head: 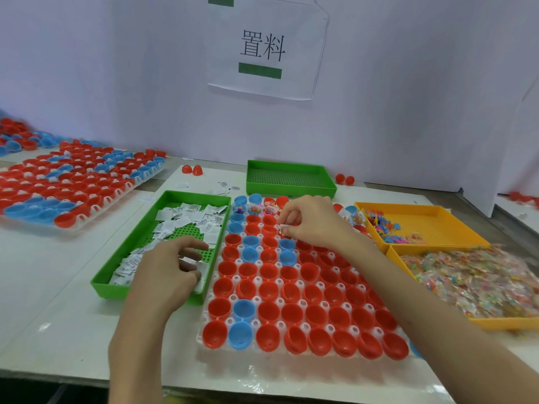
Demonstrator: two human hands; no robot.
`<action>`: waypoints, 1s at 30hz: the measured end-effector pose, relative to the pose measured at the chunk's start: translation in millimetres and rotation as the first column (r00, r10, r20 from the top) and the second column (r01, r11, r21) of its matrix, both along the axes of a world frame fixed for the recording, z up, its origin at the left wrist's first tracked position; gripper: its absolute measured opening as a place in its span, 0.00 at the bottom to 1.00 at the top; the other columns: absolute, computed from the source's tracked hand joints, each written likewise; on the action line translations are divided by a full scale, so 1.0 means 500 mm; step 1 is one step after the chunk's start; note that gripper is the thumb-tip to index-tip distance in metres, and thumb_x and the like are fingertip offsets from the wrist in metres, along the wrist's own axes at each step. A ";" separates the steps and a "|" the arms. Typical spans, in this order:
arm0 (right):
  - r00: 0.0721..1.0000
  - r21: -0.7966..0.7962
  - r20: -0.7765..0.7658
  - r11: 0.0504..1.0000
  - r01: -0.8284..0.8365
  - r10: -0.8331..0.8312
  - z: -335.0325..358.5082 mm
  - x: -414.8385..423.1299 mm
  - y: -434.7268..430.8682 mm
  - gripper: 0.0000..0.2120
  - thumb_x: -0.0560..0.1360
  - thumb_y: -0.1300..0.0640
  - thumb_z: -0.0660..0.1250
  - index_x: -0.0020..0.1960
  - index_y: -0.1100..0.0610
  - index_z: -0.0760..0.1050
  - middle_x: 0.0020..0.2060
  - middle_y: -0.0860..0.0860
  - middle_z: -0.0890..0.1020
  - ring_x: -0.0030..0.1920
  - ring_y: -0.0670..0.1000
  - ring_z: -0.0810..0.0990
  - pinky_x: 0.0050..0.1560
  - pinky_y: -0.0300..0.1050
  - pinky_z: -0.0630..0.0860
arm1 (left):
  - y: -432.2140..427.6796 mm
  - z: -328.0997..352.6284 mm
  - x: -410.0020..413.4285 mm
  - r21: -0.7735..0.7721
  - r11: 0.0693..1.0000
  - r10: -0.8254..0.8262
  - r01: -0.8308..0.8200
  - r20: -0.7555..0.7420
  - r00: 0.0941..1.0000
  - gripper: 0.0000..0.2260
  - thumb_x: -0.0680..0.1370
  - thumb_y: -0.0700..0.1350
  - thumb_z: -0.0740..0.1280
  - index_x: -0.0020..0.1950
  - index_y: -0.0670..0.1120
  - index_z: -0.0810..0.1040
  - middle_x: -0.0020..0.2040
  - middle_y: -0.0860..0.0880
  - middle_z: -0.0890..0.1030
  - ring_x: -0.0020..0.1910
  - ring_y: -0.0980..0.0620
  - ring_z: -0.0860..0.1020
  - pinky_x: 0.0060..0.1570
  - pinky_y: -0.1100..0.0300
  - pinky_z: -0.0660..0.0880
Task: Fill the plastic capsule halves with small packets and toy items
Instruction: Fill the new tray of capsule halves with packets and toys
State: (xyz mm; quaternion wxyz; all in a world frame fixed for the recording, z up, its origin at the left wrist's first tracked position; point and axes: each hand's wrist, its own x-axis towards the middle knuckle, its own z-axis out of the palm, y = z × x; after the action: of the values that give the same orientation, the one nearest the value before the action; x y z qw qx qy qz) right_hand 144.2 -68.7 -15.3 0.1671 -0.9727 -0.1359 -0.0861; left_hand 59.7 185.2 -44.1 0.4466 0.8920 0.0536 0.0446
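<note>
Capsule halves [288, 293] between green packet tray [130, 237], yellow trays [437, 225].

The white table [58, 287] bears a capsule rack [280, 301], a second rack [96, 208] at left, a green packet tray [122, 252], another green tray [291, 167] behind, two yellow trays [431, 209], and loose red halves [192, 170].

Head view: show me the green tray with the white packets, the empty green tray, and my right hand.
green tray with white packets [109, 291]: head view, near front wall.
empty green tray [285, 177]: head view, bare mesh floor.
right hand [315, 221]: head view, back of the hand.
</note>
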 end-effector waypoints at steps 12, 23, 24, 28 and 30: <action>0.960 0.400 0.079 0.891 0.216 -0.268 0.087 -0.130 -0.204 0.03 0.76 0.54 0.72 0.46 0.47 0.83 0.42 0.40 0.84 0.43 0.38 0.81 0.41 0.33 0.70 | 0.013 -0.007 0.000 -0.203 0.957 0.250 -0.209 0.205 0.946 0.16 0.73 0.31 0.72 0.51 0.51 0.85 0.40 0.55 0.82 0.40 0.60 0.80 0.37 0.67 0.70; 0.818 0.111 -0.137 0.812 0.573 -0.559 -0.041 -0.238 -0.357 0.07 0.73 0.59 0.75 0.43 0.48 0.82 0.42 0.46 0.83 0.42 0.43 0.77 0.37 0.42 0.71 | -0.006 0.006 -0.008 -0.286 0.922 0.347 -0.259 0.319 0.882 0.05 0.78 0.45 0.72 0.44 0.56 0.82 0.40 0.63 0.79 0.41 0.60 0.78 0.37 0.59 0.74; 0.822 0.124 -0.114 0.813 0.569 -0.558 -0.044 -0.238 -0.356 0.08 0.73 0.60 0.75 0.41 0.47 0.81 0.40 0.45 0.83 0.41 0.43 0.77 0.37 0.40 0.70 | -0.007 0.006 -0.008 -0.289 0.921 0.350 -0.262 0.318 0.881 0.07 0.77 0.43 0.72 0.43 0.55 0.82 0.40 0.63 0.80 0.40 0.60 0.79 0.36 0.60 0.73; 0.819 0.190 -0.048 0.799 0.570 -0.572 -0.038 -0.234 -0.348 0.09 0.72 0.61 0.76 0.38 0.48 0.81 0.36 0.45 0.82 0.39 0.46 0.79 0.32 0.40 0.70 | -0.018 0.011 -0.011 -0.308 0.920 0.342 -0.242 0.329 0.880 0.14 0.76 0.37 0.70 0.41 0.57 0.82 0.41 0.64 0.81 0.37 0.66 0.79 0.35 0.61 0.72; 0.818 0.237 0.012 0.796 0.556 -0.575 -0.029 -0.234 -0.342 0.09 0.72 0.60 0.76 0.38 0.49 0.81 0.35 0.46 0.82 0.38 0.46 0.79 0.33 0.40 0.70 | -0.024 0.012 -0.011 -0.324 0.923 0.319 -0.208 0.338 0.886 0.14 0.75 0.37 0.70 0.41 0.57 0.83 0.42 0.63 0.82 0.38 0.64 0.81 0.37 0.63 0.72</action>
State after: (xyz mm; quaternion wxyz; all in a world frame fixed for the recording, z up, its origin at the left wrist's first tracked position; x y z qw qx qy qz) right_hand 27.1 -239.6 -29.9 0.2360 -0.9392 0.1647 -0.1873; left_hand 54.4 173.5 -38.0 0.5591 0.7780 0.0926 0.2712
